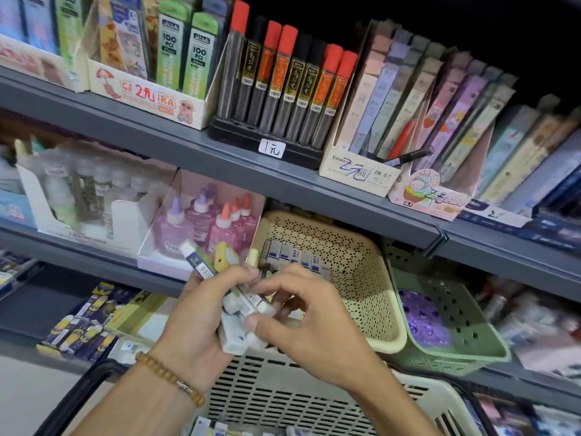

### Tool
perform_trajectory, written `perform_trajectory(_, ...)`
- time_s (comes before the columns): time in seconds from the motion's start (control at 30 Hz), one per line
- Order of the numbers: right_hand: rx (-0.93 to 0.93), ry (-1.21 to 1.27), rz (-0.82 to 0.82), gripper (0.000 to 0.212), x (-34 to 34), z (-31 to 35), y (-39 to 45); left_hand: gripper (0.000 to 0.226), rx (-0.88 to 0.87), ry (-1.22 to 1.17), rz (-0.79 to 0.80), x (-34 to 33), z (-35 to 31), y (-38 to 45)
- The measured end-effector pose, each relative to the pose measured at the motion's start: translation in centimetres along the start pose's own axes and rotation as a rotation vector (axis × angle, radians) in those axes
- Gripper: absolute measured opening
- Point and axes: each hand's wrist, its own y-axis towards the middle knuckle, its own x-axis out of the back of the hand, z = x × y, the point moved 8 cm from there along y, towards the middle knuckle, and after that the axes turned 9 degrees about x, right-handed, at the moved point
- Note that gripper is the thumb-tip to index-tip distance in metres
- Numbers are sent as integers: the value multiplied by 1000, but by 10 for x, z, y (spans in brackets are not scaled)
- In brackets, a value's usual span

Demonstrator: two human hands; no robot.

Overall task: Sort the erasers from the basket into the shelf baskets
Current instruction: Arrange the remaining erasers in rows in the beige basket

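My left hand (195,313) grips a bunch of white erasers (242,322) in blue-printed sleeves, plus a yellow one (224,251) sticking up. My right hand (309,319) pinches one of the erasers in that bunch with thumb and fingertips. Both hands hover in front of a cream shelf basket (364,278) that holds a row of white erasers (292,256) standing upright. Below my hands is the cream carrying basket (283,388) with a black handle and more erasers (217,427) at its bottom.
A green shelf basket (456,316) with purple items sits right of the cream one. Glue bottles (204,221) stand in a box to the left. The upper shelf (188,143) carries pencil-lead tubes and boxes. Packaged erasers (81,328) lie on the lower left shelf.
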Motion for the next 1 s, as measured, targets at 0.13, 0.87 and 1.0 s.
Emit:
perform_trajectory(0.13, 44, -149, 16, 28, -1, 2, -1, 44, 8, -11, 34, 2, 3, -3)
perform_trajectory(0.87, -535, 92, -224, 17, 93, -140, 16, 18, -57, 4, -167, 25, -7, 9)
perform_trajectory(1.0, -655, 41, -148, 18, 107, -185, 32, 33, -18, 39, -198, 26, -7, 19)
